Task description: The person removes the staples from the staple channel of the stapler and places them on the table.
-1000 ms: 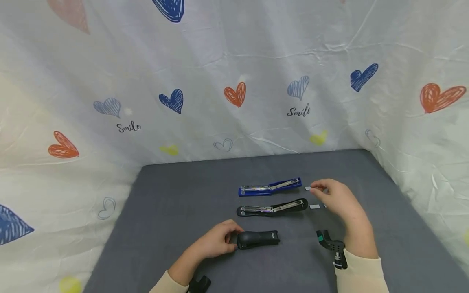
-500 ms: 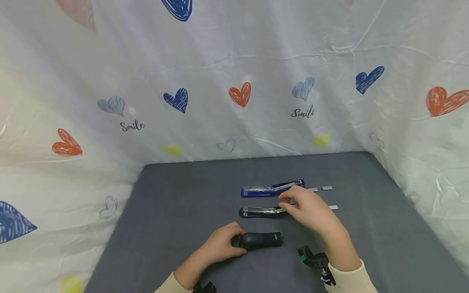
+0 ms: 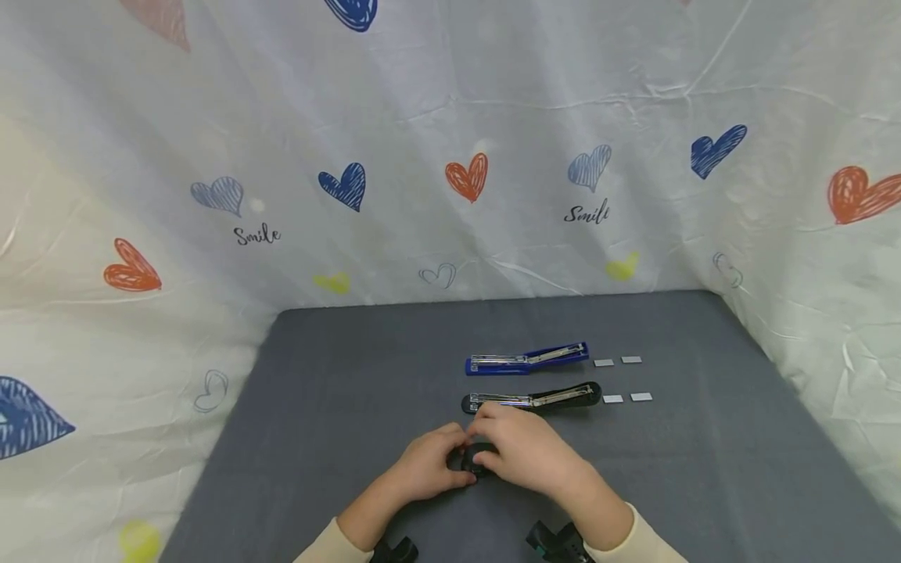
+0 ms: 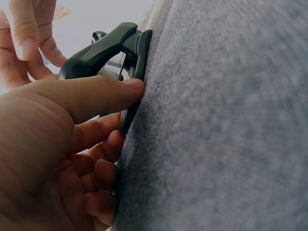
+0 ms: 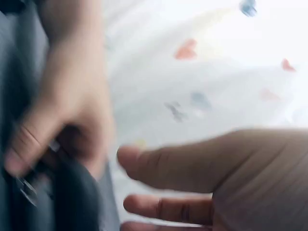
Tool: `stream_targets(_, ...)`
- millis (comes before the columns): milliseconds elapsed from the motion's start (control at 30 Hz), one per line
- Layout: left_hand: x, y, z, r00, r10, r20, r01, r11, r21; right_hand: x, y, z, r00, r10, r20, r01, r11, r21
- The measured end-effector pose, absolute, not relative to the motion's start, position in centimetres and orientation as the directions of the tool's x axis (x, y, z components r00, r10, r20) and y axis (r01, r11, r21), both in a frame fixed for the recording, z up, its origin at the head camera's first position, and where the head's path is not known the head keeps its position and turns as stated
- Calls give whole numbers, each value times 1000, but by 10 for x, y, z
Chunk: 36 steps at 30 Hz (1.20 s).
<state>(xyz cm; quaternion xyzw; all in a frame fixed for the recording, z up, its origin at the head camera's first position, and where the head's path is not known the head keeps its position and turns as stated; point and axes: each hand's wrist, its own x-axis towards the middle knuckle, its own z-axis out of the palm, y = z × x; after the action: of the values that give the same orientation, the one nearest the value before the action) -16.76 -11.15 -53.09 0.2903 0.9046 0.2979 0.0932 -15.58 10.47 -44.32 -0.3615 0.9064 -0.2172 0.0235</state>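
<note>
My left hand (image 3: 425, 467) grips the back end of a black stapler (image 4: 103, 50) between thumb and fingers, low at the table surface. In the left wrist view its upper arm and base stand slightly apart, with metal between. My right hand (image 3: 528, 452) reaches over the same stapler from the right, hiding its front part in the head view. The right wrist view has that hand's thumb (image 5: 168, 166) and fingers spread with nothing between them. Behind lie an opened blue stapler (image 3: 496, 364) and another opened black stapler (image 3: 570, 396), staple channels bared.
To the right of the opened staplers lie small staple strips, two beside the blue stapler (image 3: 604, 363) and two beside the black one (image 3: 641, 396). The dark grey table (image 3: 352, 367) meets a white curtain (image 3: 394, 234) printed with hearts.
From the staple strips at the right, my right hand has swept left and nearer, over the opened black stapler, to the stapler in my left hand. The left hand keeps its place.
</note>
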Motion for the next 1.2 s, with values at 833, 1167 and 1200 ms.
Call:
stream_targets(833, -174, -120, -530, -807, 590, 25, 470, 616, 633, -144, 87, -456, -788, -593, 168, -609, 707, -361)
stream_targets(1167, -173, -119, -531, -811, 585, 29, 474, 627, 618, -144, 132, -449, -841, -507, 188, -507, 615, -604)
stream_targets(1200, -173, -119, -532, -812, 582, 31, 474, 628, 617, -144, 136, -448, -847, -496, 190, -490, 590, -642)
